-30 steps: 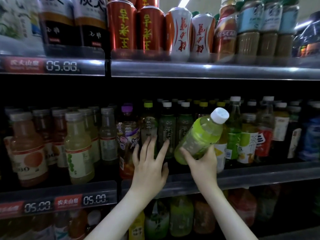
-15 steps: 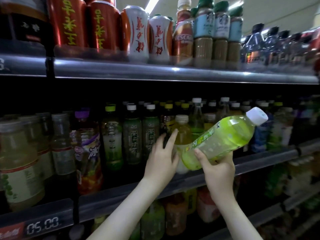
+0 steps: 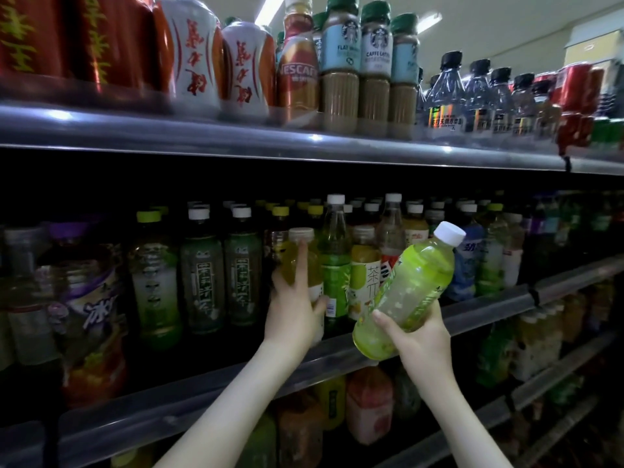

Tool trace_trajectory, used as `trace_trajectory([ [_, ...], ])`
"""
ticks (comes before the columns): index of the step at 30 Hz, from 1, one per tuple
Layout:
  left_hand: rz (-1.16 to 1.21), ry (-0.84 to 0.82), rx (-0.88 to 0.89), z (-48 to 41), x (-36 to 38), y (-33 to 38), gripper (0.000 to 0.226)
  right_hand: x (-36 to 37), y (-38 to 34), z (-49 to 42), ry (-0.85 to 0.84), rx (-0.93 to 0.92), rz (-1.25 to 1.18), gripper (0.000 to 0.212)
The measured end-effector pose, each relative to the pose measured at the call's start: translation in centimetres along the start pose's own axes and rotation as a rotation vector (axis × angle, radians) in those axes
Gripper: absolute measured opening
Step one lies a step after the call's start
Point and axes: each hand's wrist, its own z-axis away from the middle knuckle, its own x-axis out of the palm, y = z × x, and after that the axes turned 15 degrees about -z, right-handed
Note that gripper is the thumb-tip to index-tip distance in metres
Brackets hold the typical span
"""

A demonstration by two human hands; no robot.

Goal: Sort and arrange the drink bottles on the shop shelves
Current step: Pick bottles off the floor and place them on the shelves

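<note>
My right hand grips the lower end of a light green drink bottle with a white cap, tilted up to the right in front of the middle shelf. My left hand is wrapped round a yellow drink bottle with a pale cap that stands in the front row of that shelf, forefinger pointing up its side. Right beside it stand a tall green tea bottle and an orange-topped bottle with a white label.
Dark green tea bottles and a purple-capped bottle fill the middle shelf's left. The top shelf carries red and white cans, coffee bottles and clear water bottles. More bottles stand on the lower shelf.
My left hand went from open beside the shelf row to gripping the yellow bottle. The view swung left to right along the shelf; my right hand kept holding the green bottle.
</note>
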Motion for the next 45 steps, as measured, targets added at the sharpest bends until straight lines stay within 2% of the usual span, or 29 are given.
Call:
trace_trajectory([
  [8,-0.089,0.092,-0.019,0.9,0.5,-0.4,0.099,0.2,-0.1,-0.4,-0.028,0.045,-0.018,0.051],
  [12,-0.233,0.260,0.133,1.5,1.1,0.7,0.098,-0.3,-0.6,-0.3,0.007,0.052,0.016,0.048],
  [17,-0.249,0.373,0.371,1.7,2.4,4.3,0.082,-2.8,-1.8,-0.7,0.073,0.052,0.066,0.048],
  [22,-0.245,0.337,0.411,1.7,4.4,6.9,0.078,-7.0,-2.5,-1.5,0.111,0.012,0.157,0.048],
  [26,-0.232,0.313,0.447,0.9,6.2,9.7,0.077,-10.2,-2.3,-3.0,0.180,-0.012,0.176,0.040],
  [32,-0.275,0.317,0.411,-2.3,9.8,15.0,0.070,-15.2,-1.4,-7.3,0.110,0.016,0.149,0.037],
  [39,-0.630,0.255,0.124,-8.4,11.8,19.6,0.073,-21.3,0.0,-12.8,-0.070,0.074,0.147,0.040],
  [45,-0.645,0.184,0.017,-10.4,13.2,20.6,0.092,-22.8,1.4,-15.7,-0.193,0.098,0.128,0.047],
])
